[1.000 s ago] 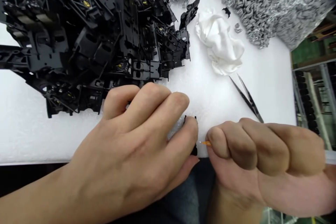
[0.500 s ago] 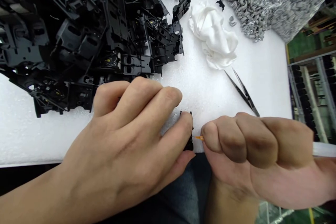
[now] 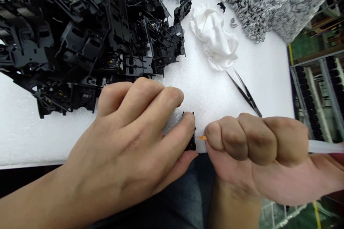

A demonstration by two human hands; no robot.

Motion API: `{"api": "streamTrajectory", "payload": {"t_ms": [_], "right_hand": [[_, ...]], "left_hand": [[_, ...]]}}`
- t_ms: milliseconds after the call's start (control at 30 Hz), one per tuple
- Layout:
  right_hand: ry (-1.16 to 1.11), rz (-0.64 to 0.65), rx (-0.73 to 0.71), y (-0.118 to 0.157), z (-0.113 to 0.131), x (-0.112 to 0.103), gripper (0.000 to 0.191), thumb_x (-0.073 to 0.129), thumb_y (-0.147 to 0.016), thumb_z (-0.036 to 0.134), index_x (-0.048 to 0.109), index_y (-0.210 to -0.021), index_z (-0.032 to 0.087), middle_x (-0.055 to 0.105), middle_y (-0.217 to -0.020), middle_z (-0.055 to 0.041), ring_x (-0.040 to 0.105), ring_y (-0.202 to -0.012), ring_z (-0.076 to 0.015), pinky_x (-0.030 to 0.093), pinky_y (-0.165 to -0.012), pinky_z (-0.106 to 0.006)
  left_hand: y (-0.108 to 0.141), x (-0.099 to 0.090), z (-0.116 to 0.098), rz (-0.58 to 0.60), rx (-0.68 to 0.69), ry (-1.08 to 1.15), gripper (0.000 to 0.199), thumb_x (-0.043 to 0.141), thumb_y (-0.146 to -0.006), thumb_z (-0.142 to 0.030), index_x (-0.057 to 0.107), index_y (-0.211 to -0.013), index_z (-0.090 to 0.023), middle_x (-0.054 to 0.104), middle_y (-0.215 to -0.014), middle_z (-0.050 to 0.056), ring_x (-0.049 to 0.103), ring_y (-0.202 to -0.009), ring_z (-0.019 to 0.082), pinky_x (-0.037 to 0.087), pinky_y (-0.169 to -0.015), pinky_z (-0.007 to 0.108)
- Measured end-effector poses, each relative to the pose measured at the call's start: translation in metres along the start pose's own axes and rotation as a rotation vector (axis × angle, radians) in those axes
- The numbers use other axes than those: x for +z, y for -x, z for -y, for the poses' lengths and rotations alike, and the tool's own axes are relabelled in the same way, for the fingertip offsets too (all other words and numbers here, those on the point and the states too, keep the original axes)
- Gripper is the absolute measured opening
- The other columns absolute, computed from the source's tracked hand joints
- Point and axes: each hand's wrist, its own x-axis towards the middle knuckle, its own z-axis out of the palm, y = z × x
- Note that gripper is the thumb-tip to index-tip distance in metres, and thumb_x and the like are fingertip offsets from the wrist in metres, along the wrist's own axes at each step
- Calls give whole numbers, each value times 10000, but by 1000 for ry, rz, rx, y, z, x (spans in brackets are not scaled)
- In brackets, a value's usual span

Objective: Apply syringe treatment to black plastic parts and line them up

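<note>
Your left hand [image 3: 126, 139] pinches a small black part [image 3: 191, 146] between forefinger and thumb, its other fingers curled and pressed together above it. The part sits at the near edge of the foam sheet [image 3: 268, 78], apparently braced there so it stays steady. Your right hand [image 3: 255, 154] is a tight fist, fingers pressed together around a white stick [image 3: 325, 146], with its orange tip [image 3: 202, 137] just beside the part; that short grip seems chosen for fine control. Tweezers [image 3: 244, 93] lie within reach beyond your right hand, near a white cloth [image 3: 213, 37]. Further off sit a heap of black parts [image 3: 67, 32] and a mound of grey clips [image 3: 268, 3].
</note>
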Motion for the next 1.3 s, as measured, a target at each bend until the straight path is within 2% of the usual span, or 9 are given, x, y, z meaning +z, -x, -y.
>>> {"api": "streamTrajectory", "payload": {"t_ms": [100,233,467,633,733,900,1067,1200,1300], "right_hand": [[-47,-128,8,4,-1,0,635,371,-1043,735,143,-687,261,160,-597,77,82,-575,-100,200,-671,-353],[-112,-172,-7,5,0,-1,632,321,-1066,706,200,-640,255,168,-581,74,75,-569,-102,214,-674,-362],[-144,64,84,-2,7,-17,713,494,-910,828,223,-595,248,171,-550,61,114,-558,-95,227,-690,-374],[-146,44,73,-2,8,-19,720,437,-895,872,231,-603,247,183,-548,59,111,-565,-95,221,-697,-375],[-161,80,86,-1,7,-20,732,474,-872,875,249,-586,241,194,-533,55,126,-558,-92,230,-697,-379],[-242,-63,-4,4,2,-15,746,497,-862,877,227,-577,242,180,-531,55,98,-550,-85,228,-686,-382],[-220,-223,-43,9,-1,-6,690,348,-971,824,211,-611,251,180,-570,61,65,-560,-93,220,-682,-373],[-109,-76,-11,4,1,-3,706,407,-981,803,196,-605,244,167,-548,69,57,-551,-88,215,-666,-362],[-45,-102,-44,1,1,1,697,392,-1010,782,178,-624,242,136,-556,76,48,-546,-86,200,-656,-349]], "left_hand": [[0,0,0,6,-4,-13,350,432,-1079,-534,612,-1145,-241,533,-1223,68,546,-1227,311,471,-1003,521],[-1,0,0,-2,6,-25,330,445,-1073,-523,614,-1101,-241,538,-1150,77,553,-1172,318,478,-941,520],[0,-1,1,16,18,-25,317,441,-1077,-512,619,-1139,-257,546,-1125,66,544,-1149,305,479,-927,505],[0,0,2,17,11,-9,331,420,-1084,-497,632,-1157,-254,547,-1153,67,554,-1184,313,468,-978,502],[-1,0,2,-1,23,-9,313,443,-1070,-470,649,-1122,-241,569,-1134,87,571,-1136,337,483,-907,521],[-1,-2,1,8,27,11,328,459,-1076,-498,652,-1133,-239,600,-1172,100,582,-1160,359,487,-900,536],[-1,-2,2,14,19,15,305,476,-1075,-491,640,-1163,-249,588,-1179,92,575,-1211,351,476,-953,538],[-1,-2,2,9,24,-5,312,460,-1078,-483,649,-1142,-243,593,-1175,94,566,-1188,344,491,-933,540],[-1,-2,2,23,26,-4,336,440,-1090,-481,657,-1163,-235,590,-1166,86,573,-1200,344,503,-947,539]]}}
